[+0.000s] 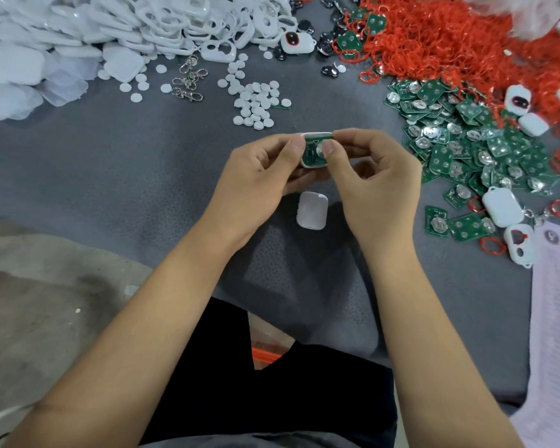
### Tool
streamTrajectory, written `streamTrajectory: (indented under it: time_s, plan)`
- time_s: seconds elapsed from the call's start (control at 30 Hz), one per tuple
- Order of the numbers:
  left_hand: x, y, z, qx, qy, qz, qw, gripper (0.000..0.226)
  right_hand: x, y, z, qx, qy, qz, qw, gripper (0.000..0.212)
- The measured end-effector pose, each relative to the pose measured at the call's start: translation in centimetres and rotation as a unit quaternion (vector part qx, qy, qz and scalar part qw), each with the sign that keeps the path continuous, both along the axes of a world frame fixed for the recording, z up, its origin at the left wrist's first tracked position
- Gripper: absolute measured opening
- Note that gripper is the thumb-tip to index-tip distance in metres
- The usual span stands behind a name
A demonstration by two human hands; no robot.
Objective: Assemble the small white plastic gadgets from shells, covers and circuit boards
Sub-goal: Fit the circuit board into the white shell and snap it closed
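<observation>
Both hands, left (256,176) and right (372,176), pinch the shell (316,136); thumbs should press the green board (311,153) down flat and evenly.

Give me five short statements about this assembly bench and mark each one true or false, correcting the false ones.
1. Both hands hold one white plastic shell with a green circuit board seated in it. True.
2. The left hand lies flat on the grey table mat. False: it is raised and grips the shell, thumb on the board.
3. A loose white rounded plastic cover lies on the mat below the hands. True.
4. The pile of green circuit boards is on the person's left. False: it lies to their right, beside the right hand.
5. The heap of red rubber rings sits at the top right. True.
</observation>
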State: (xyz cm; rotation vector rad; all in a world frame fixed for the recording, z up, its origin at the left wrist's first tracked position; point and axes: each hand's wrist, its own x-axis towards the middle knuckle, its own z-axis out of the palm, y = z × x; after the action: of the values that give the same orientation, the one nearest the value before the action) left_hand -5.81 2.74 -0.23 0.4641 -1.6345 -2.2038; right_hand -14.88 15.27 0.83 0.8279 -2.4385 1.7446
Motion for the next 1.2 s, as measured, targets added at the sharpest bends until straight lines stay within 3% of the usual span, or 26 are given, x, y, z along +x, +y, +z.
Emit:
streamTrajectory:
  time_s: [0.4, 1.2]
  plan:
    - [-0.13, 0.02, -0.12, -0.053, -0.029, 0.001, 0.998, 0.03, 0.51, 0.13, -0.06, 0.061, 0.081, -0.038, 0.994, 0.01]
    - [0.01, 0.27, 0.31, -0.062, -0.033, 0.016, 0.997, 0.027, 0.56, 0.06, 0.21, 0.072, 0.043, -0.03, 0.996, 0.01]
